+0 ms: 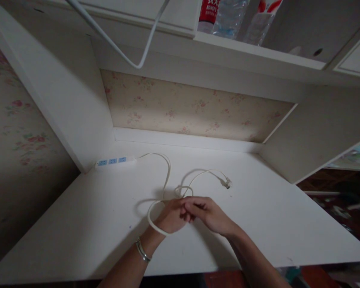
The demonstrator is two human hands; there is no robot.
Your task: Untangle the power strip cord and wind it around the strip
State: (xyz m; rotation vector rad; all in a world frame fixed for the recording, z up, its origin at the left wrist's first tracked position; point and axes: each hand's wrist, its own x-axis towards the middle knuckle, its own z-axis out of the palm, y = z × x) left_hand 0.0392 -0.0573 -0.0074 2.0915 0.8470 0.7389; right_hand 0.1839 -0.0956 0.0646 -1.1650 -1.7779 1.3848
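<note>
White cord trails from the power strip to my hands, right of that strip and nearer me. My left hand grips one loop; my right hand pinches cord beside it. Even, untwisted loops seem best, with the plug lying free.
</note>
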